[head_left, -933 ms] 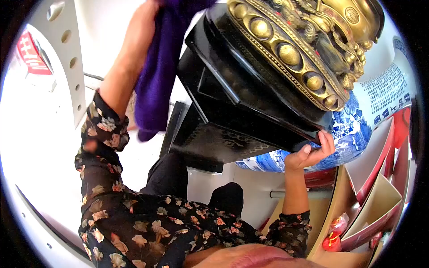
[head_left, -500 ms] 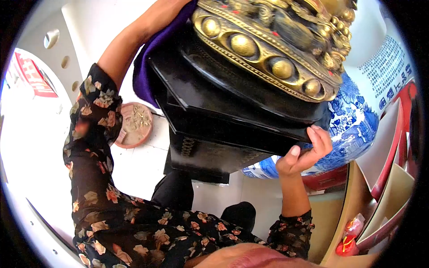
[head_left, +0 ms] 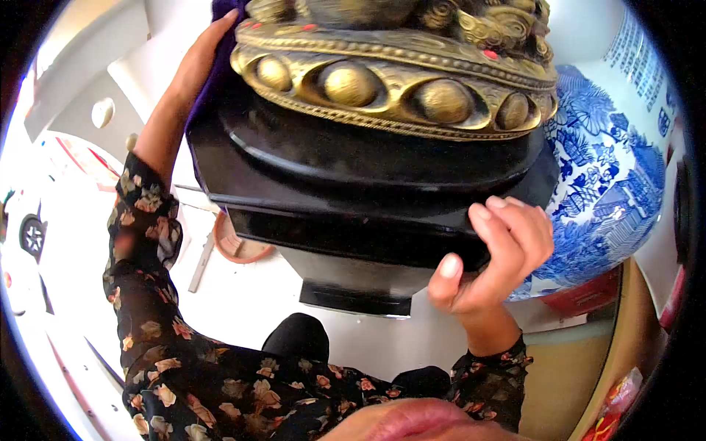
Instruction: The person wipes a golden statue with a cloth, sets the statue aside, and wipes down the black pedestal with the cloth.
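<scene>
A black pedestal [head_left: 353, 228] with a flared top fills the middle of the head view. On it sits a bronze-gold statue [head_left: 434, 44] with round bosses around its base; its upper part is cut off by the frame. My right hand [head_left: 507, 253] is closed around the pedestal's right front corner, fingertips on top and thumb below. At the upper left, my left hand [head_left: 218, 33] presses a purple cloth [head_left: 197, 121] at the pedestal's left side. One finger of that hand shows; the others are hidden behind the cloth.
A large blue-and-white porcelain vase [head_left: 603, 191] stands close on the right. A terracotta dish [head_left: 239, 246] lies on the floor behind the pedestal's left side. Red packaging [head_left: 618, 411] is at the lower right, on a wooden surface.
The statue and pedestal now appear more level and further left. My left hand has come into view lower along the cloth. My right hand stays at the pedestal's corner.
</scene>
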`<state>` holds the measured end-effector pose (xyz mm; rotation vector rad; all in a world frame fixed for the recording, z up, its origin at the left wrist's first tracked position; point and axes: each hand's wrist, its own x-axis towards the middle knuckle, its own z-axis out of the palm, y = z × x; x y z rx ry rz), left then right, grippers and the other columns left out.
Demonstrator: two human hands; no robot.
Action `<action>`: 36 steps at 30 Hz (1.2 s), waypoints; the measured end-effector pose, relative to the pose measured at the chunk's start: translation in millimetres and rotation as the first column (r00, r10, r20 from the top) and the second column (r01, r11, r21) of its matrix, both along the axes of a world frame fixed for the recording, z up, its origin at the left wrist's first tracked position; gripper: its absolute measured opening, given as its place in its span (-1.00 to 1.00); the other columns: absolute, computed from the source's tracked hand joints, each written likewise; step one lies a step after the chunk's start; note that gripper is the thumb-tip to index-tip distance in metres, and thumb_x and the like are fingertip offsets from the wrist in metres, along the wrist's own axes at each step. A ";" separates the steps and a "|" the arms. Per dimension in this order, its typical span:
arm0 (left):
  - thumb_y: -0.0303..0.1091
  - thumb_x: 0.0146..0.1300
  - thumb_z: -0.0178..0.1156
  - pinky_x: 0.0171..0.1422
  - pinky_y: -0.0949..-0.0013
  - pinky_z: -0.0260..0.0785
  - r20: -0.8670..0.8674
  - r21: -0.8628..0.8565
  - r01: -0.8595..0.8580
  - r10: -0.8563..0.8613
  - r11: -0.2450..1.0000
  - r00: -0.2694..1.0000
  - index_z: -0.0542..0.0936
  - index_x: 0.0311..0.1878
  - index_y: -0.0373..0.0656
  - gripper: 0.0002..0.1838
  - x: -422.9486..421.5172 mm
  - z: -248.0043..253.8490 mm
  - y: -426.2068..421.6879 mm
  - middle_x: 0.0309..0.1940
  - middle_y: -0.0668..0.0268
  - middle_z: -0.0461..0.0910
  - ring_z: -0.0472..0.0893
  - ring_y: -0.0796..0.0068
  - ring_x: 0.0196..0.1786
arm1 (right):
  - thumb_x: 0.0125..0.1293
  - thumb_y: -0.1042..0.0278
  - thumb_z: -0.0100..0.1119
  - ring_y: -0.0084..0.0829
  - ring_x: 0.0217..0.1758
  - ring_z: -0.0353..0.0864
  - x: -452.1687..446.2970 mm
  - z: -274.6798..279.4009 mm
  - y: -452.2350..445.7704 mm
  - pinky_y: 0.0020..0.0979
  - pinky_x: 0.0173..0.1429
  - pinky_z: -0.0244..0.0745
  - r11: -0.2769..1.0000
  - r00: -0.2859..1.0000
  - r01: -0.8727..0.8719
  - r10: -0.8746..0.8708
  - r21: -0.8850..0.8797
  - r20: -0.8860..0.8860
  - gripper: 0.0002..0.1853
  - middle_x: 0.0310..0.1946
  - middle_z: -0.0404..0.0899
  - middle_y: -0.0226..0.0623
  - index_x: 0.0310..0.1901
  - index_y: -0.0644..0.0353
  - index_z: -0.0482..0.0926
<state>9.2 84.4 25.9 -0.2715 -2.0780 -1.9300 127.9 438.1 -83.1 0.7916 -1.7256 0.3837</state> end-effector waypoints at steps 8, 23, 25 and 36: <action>-0.02 0.51 -0.03 0.26 0.41 0.39 -0.053 -0.021 -0.221 0.220 0.975 0.974 0.51 0.22 -0.24 -0.51 7.8 -13.0 2.5 0.09 0.24 0.63 0.61 0.47 0.09 | 0.40 0.06 -0.10 -0.36 -0.02 0.49 -3.8 -17.3 13.8 -0.15 0.33 0.28 0.999 0.991 0.038 -0.040 -0.021 -0.126 -0.71 -0.12 0.54 -0.41 -0.09 -0.07 0.60; 0.00 0.53 -0.12 0.40 0.30 0.30 0.002 0.001 -0.092 0.092 0.996 0.996 0.40 0.33 -0.27 -0.44 9.8 -27.9 30.8 0.21 0.17 0.54 0.54 0.36 0.23 | 0.39 0.14 0.08 -0.47 0.09 0.42 -11.3 -56.9 49.6 -0.26 0.25 0.17 0.999 0.998 -0.042 0.043 0.011 -0.039 -0.89 -0.04 0.50 -0.57 -0.09 -0.25 0.49; 0.01 0.53 -0.13 0.42 0.28 0.28 0.094 0.197 -0.039 0.021 0.980 0.995 0.37 0.35 -0.28 -0.43 5.6 -29.9 32.6 0.24 0.17 0.52 0.53 0.33 0.25 | 0.37 0.17 0.11 -0.47 0.09 0.42 -9.9 -66.9 41.4 -0.25 0.24 0.17 0.996 0.999 -0.040 0.041 -0.078 0.005 -0.88 -0.03 0.50 -0.58 -0.08 -0.26 0.49; 0.00 0.57 -0.19 0.41 0.28 0.26 0.079 -0.051 -0.127 0.130 0.991 0.988 0.37 0.35 -0.37 -0.40 69.5 -55.3 28.1 0.27 0.14 0.47 0.47 0.34 0.28 | 0.08 0.38 0.23 -0.32 0.09 0.51 -34.3 -114.3 21.8 -0.15 0.31 0.24 0.956 0.978 -0.064 0.118 -0.287 0.173 -0.67 -0.02 0.54 -0.44 -0.08 -0.13 0.54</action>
